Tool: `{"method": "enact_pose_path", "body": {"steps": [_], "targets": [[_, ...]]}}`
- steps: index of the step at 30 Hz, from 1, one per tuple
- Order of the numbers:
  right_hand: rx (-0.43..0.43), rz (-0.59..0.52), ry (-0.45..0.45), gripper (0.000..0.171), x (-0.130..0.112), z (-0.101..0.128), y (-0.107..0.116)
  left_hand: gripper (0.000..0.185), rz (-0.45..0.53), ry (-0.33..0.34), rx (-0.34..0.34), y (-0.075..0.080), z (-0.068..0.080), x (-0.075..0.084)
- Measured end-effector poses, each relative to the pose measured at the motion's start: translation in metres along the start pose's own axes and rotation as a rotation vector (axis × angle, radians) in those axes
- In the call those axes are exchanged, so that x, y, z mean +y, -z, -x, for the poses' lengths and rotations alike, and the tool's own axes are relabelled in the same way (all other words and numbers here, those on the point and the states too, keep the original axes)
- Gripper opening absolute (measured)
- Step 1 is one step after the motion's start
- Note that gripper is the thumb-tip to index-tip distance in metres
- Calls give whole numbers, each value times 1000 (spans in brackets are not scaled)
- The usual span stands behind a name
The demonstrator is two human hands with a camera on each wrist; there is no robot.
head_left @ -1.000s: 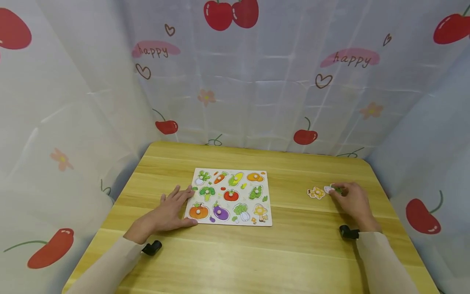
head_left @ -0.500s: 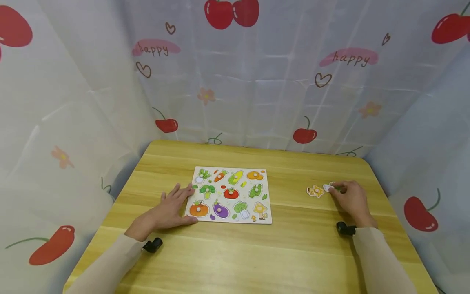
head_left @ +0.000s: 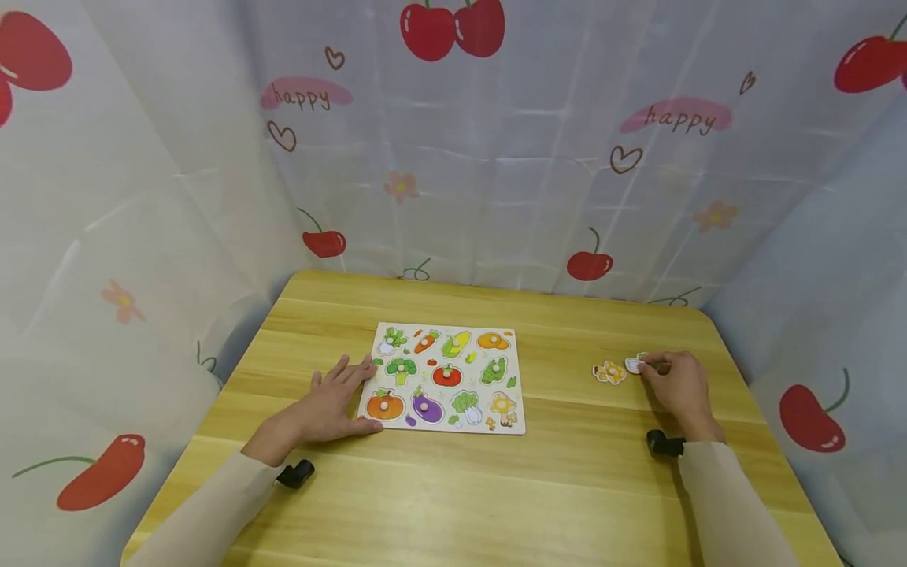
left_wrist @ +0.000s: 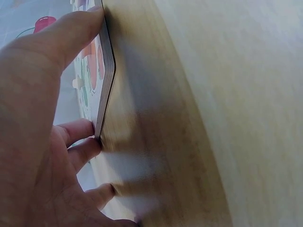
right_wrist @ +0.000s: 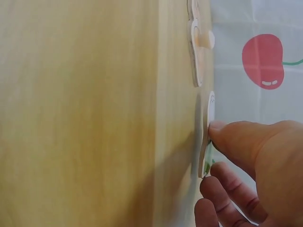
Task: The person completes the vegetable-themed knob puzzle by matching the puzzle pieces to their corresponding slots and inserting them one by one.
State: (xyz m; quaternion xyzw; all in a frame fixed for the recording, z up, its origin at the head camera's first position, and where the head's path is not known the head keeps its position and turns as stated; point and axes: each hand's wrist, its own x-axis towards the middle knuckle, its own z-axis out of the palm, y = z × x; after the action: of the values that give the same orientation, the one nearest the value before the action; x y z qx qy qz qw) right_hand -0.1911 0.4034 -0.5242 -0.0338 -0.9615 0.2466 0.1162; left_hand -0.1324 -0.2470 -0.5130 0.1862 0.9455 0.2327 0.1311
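Observation:
A vegetable peg puzzle board (head_left: 444, 378) lies on the wooden table (head_left: 567, 488), with pieces in its slots. My left hand (head_left: 340, 398) lies flat beside it, its fingers (left_wrist: 80, 132) and thumb (left_wrist: 71, 28) against the board's left edge (left_wrist: 106, 71). At the right, my right hand (head_left: 655, 370) pinches a white and green puzzle piece (head_left: 634, 365) that lies on the table. In the right wrist view the thumb (right_wrist: 227, 135) sits on top of that piece (right_wrist: 210, 109) and curled fingers meet its green end. A yellow piece (head_left: 609, 372) lies just left of it.
Translucent curtains printed with cherries (head_left: 453, 27) close in the table at the back and on both sides. The yellow piece (right_wrist: 196, 47) shows a small peg on top. Bare wood runs between the board and the loose pieces, and along the near edge.
Both hands stay where they were, and the loose pieces have not moved. Only the head view shifts slightly.

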Motion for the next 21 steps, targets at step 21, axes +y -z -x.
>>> {"method": "enact_pose_path", "body": {"steps": [21], "targets": [[35,-67,159,18,-59,8,5,112,0,2,-1,0,1,1]]}}
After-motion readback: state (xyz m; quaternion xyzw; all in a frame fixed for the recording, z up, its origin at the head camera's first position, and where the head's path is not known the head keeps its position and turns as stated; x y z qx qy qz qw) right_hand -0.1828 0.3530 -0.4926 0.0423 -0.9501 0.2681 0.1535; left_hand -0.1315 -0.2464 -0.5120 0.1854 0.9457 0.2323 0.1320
